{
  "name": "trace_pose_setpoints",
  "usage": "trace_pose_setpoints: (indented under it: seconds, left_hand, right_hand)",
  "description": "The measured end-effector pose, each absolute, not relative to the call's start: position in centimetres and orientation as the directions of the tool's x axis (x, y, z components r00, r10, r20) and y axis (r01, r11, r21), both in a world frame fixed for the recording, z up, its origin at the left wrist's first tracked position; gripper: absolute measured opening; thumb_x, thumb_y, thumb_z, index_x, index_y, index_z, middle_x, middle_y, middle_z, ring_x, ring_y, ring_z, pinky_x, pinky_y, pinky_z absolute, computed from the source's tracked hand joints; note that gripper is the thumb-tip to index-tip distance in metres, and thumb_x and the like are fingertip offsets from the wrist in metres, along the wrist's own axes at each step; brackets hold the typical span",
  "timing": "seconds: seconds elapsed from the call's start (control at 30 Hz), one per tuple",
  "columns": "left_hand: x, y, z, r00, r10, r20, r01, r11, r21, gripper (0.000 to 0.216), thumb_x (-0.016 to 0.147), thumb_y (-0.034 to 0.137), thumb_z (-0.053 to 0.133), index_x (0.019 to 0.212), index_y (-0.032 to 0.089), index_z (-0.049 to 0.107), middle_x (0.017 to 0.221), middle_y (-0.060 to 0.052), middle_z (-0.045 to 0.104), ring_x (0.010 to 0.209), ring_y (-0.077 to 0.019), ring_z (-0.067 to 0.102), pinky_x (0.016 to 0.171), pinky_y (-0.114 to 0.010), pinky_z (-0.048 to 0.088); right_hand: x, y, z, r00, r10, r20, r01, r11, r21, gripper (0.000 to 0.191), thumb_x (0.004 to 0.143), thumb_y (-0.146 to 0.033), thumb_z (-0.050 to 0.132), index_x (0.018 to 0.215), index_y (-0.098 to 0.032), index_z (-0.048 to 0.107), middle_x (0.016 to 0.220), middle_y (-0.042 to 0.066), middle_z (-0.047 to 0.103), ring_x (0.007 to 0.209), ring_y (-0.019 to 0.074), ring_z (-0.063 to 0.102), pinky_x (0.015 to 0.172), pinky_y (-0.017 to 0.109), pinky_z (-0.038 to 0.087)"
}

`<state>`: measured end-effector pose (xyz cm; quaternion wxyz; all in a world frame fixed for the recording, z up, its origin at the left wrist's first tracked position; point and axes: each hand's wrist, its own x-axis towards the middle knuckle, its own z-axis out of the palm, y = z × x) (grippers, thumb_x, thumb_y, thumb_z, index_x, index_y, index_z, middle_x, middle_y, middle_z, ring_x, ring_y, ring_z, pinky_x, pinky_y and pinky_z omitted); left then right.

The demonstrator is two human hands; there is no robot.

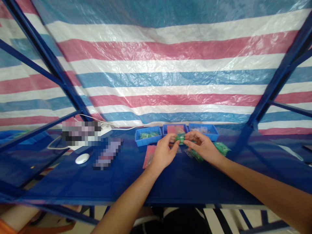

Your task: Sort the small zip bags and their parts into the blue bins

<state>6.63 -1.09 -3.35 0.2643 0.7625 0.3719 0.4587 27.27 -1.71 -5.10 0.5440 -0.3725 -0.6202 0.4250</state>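
My left hand (pixel 165 152) and my right hand (pixel 202 145) meet over the table, fingertips pinching a small green packet (pixel 180 138) between them. Behind it stand three blue bins: the left bin (pixel 148 141) holds green packets, the middle bin (pixel 165 126) pink and clear ones, the right bin (pixel 214 134) clear bags. Beside my left wrist lies a pink card or packet (pixel 148 155), partly covered by a small clear bag. Under and beyond my right hand are loose green packets (pixel 222 148), partly hidden by the wrist.
To the left on the blue table (pixel 126 182) lie a white rounded case (pixel 82 158) and a pixelated flat object (pixel 108 154). White cables (pixel 122 129) run along the back. Blue metal posts (pixel 270 81) flank a striped tarp (pixel 170 78). Another person's arm (pixel 20 216) shows at lower left.
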Motion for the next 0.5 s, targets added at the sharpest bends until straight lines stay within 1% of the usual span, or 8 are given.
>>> trace_pose_setpoints:
  seconds: [0.07, 0.13, 0.23, 0.33, 0.43, 0.5]
  left_hand:
    - [6.62, -1.16, -3.30, 0.297, 0.814, 0.499, 0.320, -0.578, 0.751, 0.018, 0.098, 0.030, 0.063, 0.113, 0.021, 0.065, 0.104, -0.006, 0.077, 0.092, -0.0202, 0.074, 0.079, -0.030, 0.060]
    - [6.67, -1.25, -3.27, 0.301, 0.818, 0.491, 0.296, -0.569, 0.767, 0.019, 0.098, 0.031, 0.064, 0.114, 0.022, 0.065, 0.104, -0.006, 0.077, 0.094, -0.0205, 0.074, 0.082, -0.031, 0.060]
    - [6.83, -1.33, -3.35, 0.315, 0.826, 0.468, 0.246, -0.547, 0.800, 0.024, 0.097, 0.032, 0.065, 0.119, 0.021, 0.062, 0.105, -0.006, 0.076, 0.096, -0.0207, 0.074, 0.084, -0.031, 0.059]
    - [7.00, -1.29, -3.57, 0.329, 0.828, 0.453, 0.203, -0.531, 0.823, 0.025, 0.098, 0.031, 0.065, 0.120, 0.021, 0.060, 0.104, -0.006, 0.076, 0.095, -0.0200, 0.074, 0.081, -0.030, 0.058]
    - [7.10, -1.16, -3.80, 0.346, 0.829, 0.439, 0.174, -0.517, 0.838, 0.026, 0.097, 0.030, 0.066, 0.120, 0.022, 0.057, 0.103, -0.005, 0.077, 0.093, -0.0193, 0.075, 0.077, -0.028, 0.057]
    - [7.12, -1.08, -3.91, 0.349, 0.832, 0.431, 0.166, -0.507, 0.846, 0.030, 0.095, 0.030, 0.069, 0.120, 0.022, 0.054, 0.101, -0.005, 0.077, 0.091, -0.0188, 0.075, 0.074, -0.027, 0.056]
  right_hand:
    - [27.46, -1.47, -5.32, -0.114, 0.923, 0.369, 0.013, 0.373, -0.928, 0.042, 0.082, -0.045, 0.084, 0.113, -0.025, 0.065, 0.105, 0.005, 0.069, 0.094, 0.0199, 0.067, 0.075, 0.031, 0.060]
    - [27.58, -1.31, -5.41, -0.134, 0.926, 0.352, -0.009, 0.354, -0.935, 0.043, 0.082, -0.043, 0.084, 0.115, -0.025, 0.063, 0.110, 0.006, 0.068, 0.098, 0.0206, 0.067, 0.078, 0.033, 0.061]
    - [27.57, -1.26, -5.32, -0.159, 0.934, 0.320, -0.078, 0.311, -0.947, 0.047, 0.081, -0.040, 0.086, 0.118, -0.026, 0.061, 0.111, 0.005, 0.068, 0.099, 0.0206, 0.067, 0.079, 0.033, 0.062]
    - [27.50, -1.33, -5.15, -0.198, 0.940, 0.279, -0.146, 0.253, -0.956, 0.055, 0.080, -0.039, 0.086, 0.125, -0.028, 0.058, 0.104, 0.003, 0.070, 0.086, 0.0184, 0.068, 0.072, 0.033, 0.063]
    - [27.46, -1.43, -5.03, -0.235, 0.939, 0.249, -0.147, 0.219, -0.965, 0.052, 0.079, -0.040, 0.086, 0.122, -0.026, 0.060, 0.099, 0.002, 0.073, 0.073, 0.0162, 0.067, 0.068, 0.034, 0.062]
    - [27.46, -1.48, -5.00, -0.223, 0.943, 0.248, -0.129, 0.224, -0.966, 0.050, 0.079, -0.040, 0.087, 0.119, -0.024, 0.062, 0.097, 0.002, 0.074, 0.071, 0.0157, 0.067, 0.067, 0.033, 0.061]
